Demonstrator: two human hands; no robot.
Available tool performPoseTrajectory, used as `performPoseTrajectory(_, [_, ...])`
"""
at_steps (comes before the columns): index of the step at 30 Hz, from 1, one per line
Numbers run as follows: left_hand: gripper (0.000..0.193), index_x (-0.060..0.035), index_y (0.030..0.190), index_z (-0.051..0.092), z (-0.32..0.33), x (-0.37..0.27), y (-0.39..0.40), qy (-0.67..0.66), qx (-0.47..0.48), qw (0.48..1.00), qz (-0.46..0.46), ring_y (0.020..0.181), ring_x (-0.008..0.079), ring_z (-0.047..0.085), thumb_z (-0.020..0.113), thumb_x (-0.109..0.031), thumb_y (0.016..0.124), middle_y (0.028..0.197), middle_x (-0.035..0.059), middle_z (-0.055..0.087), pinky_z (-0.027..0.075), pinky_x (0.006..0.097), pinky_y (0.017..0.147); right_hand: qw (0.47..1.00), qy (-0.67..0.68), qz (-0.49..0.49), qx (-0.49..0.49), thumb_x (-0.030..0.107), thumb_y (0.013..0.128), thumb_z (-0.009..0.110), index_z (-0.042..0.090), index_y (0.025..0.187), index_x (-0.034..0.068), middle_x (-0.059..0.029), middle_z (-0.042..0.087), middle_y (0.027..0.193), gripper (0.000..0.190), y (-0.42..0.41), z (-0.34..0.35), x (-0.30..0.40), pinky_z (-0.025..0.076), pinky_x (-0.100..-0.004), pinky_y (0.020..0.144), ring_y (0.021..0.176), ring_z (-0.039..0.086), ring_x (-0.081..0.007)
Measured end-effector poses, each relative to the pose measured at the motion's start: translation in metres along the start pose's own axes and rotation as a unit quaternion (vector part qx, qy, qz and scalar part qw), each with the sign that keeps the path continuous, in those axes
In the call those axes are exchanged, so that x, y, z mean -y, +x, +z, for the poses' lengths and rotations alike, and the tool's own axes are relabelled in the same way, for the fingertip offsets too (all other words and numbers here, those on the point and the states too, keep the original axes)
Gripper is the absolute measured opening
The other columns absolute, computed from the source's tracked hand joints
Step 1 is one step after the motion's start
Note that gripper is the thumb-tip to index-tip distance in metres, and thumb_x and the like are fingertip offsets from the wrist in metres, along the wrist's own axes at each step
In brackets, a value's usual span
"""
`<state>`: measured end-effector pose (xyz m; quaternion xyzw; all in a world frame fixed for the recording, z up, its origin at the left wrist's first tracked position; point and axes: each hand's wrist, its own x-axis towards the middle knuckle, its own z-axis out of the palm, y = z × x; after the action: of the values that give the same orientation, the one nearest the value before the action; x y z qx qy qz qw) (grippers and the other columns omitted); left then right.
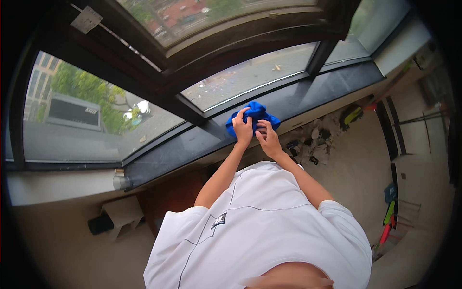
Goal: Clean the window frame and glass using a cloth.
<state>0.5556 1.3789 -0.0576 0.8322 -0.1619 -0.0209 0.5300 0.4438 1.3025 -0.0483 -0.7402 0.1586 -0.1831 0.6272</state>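
Observation:
A bunched blue cloth (255,108) lies over the front part of the dark stone windowsill (162,155). My left hand (243,126) grips it from its left side, the index finger and thumb pressed into the folds. On the right side of the cloth, my right hand (267,137) touches it with bent, slightly spread fingers; whether they pinch any fabric is unclear. Part of the cloth is hidden under both hands.
Dark window frames (144,86) rise behind the sill, with a sash above it. A clear cup-like object (121,182) stands at the sill's left end. Crumpled debris (317,139) litters the floor at right. A small pale stool-like item (124,215) is at lower left.

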Motion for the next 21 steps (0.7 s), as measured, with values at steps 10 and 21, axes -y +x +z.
performPoseTrajectory(10, [0.052,-0.0088,0.143,0.042,0.018,-0.148,0.025,-0.401,0.269,0.875,0.043,0.128,0.0200,0.046,0.054,-0.014,0.093,0.140,0.0149,0.048,0.038,0.0310,0.103,0.960,-0.003,-0.127,-0.251,0.020,0.089,0.060,0.040,0.134,-0.004,-0.0228,0.050,0.125,0.055,0.074,-0.087,0.056,0.039,-0.0396,0.099,0.115,0.051,-0.0352])
performPoseTrajectory(21, [0.034,-0.0067,0.126,0.055,0.010,-0.061,-0.004,-0.265,0.118,0.942,-0.167,0.105,0.0179,0.062,0.047,-0.023,0.097,0.121,0.0108,0.063,0.047,0.0300,0.090,0.844,-0.103,-0.185,-0.492,0.014,0.082,0.066,0.053,0.113,-0.007,-0.0249,0.055,0.108,0.040,0.223,-0.158,0.045,0.041,-0.0460,0.093,0.104,0.052,-0.0431])
